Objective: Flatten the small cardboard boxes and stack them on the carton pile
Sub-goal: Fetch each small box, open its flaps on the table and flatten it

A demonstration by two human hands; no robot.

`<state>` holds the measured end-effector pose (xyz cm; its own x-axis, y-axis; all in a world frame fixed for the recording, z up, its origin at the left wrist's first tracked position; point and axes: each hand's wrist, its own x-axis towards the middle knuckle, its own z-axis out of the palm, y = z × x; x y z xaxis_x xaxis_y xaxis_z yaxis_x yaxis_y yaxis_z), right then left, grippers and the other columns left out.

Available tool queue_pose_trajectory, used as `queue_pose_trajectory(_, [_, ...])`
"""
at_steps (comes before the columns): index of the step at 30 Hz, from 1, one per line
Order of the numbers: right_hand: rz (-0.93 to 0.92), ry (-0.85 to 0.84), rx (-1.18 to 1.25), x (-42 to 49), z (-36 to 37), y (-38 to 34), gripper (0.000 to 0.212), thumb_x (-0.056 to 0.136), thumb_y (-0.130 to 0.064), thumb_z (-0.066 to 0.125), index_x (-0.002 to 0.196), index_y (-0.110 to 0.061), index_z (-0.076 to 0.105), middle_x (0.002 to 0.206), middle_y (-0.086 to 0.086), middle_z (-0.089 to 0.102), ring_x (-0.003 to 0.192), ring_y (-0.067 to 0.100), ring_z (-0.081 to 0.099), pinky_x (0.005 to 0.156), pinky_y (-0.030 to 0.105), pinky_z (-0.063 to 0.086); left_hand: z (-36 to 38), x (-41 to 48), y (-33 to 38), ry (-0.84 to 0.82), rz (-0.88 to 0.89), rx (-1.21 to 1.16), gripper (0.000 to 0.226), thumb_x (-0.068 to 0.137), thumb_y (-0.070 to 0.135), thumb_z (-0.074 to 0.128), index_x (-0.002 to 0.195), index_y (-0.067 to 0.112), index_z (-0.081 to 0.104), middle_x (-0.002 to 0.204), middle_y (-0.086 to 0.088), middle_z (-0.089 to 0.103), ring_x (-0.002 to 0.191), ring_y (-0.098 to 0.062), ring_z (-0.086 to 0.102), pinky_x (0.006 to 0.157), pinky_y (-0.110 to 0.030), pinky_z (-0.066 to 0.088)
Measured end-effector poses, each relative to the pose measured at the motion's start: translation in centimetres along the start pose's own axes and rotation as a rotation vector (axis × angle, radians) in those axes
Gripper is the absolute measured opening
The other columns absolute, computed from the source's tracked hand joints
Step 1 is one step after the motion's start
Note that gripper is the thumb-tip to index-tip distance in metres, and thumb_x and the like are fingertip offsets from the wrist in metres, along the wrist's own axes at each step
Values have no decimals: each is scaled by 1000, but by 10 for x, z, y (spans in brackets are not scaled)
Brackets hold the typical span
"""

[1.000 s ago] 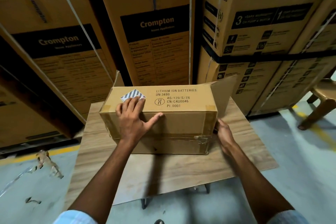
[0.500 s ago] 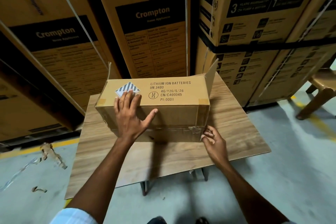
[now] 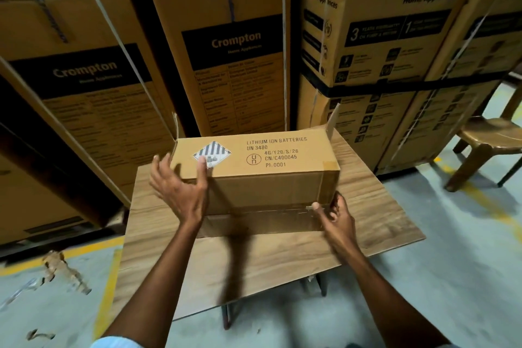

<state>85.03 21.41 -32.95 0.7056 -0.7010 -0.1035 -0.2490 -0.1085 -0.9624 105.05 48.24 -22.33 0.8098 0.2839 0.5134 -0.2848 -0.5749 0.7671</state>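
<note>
The small cardboard box [image 3: 255, 175] stands on the wooden table [image 3: 254, 260], in front of the tall printed cartons [image 3: 234, 45]. It is not yet flattened: the body keeps its full shape, and only the end flaps at the far corners stand up and open.

The left hand [image 3: 180, 186] is at the near left corner of the box, with fingers spread and curved around the edge. The thumb lies on the striped diamond label [image 3: 212, 153]. The hand is a little blurred, so I cannot tell if this grip already presses firmly on the cardboard. I think it is placed there to keep the box from sliding.

The right hand [image 3: 334, 213] is at the lower right corner, where a strip of brown tape [image 3: 271, 219] runs along the near side. Its thumb and fingers pinch together at the end of this tape, probably to peel it, because the seam must open before the box can fold flat.

A wooden chair [image 3: 485, 144] stands at the right, well apart from the table.
</note>
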Motion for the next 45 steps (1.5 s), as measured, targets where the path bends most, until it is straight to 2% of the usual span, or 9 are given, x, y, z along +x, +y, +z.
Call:
queue_pose_trajectory(6, [-47,11,84,6,8,-26,82,65,-94,57,128,-41,53,118,-13,70,112,18,67,96,38,55,-8,-13,-48,-123,-480,-349,74,99,69,32,134,10,61,136,-12,61,130,-33,52,104,-35,38])
queue_pose_trajectory(12, [-108,119,-16,34,11,-86,86,81,-84,53,146,-28,43,132,1,63,116,24,61,97,38,51,-3,8,-30,-149,-378,-213,64,101,65,31,116,14,66,117,-14,69,110,-33,60,86,-39,40])
queue_pose_trajectory(17, [-243,218,-59,78,-9,-152,67,85,-77,58,134,-36,40,116,0,65,103,26,66,85,43,55,-16,58,-4,-161,-300,-474,39,104,46,55,99,16,79,98,-5,78,101,-25,71,82,-34,49])
queue_pose_trajectory(22, [-158,108,-292,122,-27,-187,62,91,-75,50,133,-30,50,121,8,62,120,37,56,100,53,48,-23,75,14,-258,-290,-589,20,99,33,67,104,20,81,101,1,80,98,-12,72,88,-30,55])
queue_pose_trajectory(27, [-101,-46,-489,149,-17,-157,85,83,-82,45,136,-17,59,132,18,65,119,42,59,96,48,51,-7,49,1,-264,-463,-391,30,93,35,71,72,16,77,76,-6,75,73,-17,64,72,-34,51])
queue_pose_trajectory(31, [-72,-88,-523,152,-4,-124,77,92,-73,49,139,-13,53,130,20,64,118,43,59,94,47,51,-2,16,-17,-244,-684,-483,21,97,21,65,85,12,80,84,-3,79,83,-20,72,77,-33,55])
queue_pose_trajectory(35, [20,-96,-470,145,5,-92,69,94,-66,53,141,-16,49,127,20,65,115,43,61,95,47,52,0,1,-40,-285,-735,-472,24,89,26,63,83,6,74,76,-6,63,77,-20,51,71,-35,43])
queue_pose_trajectory(39, [22,-16,-407,127,19,-64,85,88,-72,52,152,-19,36,141,19,58,126,43,55,107,53,46,-2,-10,-61,-374,-760,-563,18,88,28,65,84,17,78,93,-4,72,91,-19,62,91,-36,53])
queue_pose_trajectory(45, [-419,161,-731,82,78,-55,68,96,-47,53,151,-11,39,158,18,38,146,35,33,122,47,13,9,-19,-98,-407,-733,-497,23,94,11,71,117,10,76,113,-2,77,114,-20,69,104,-35,52])
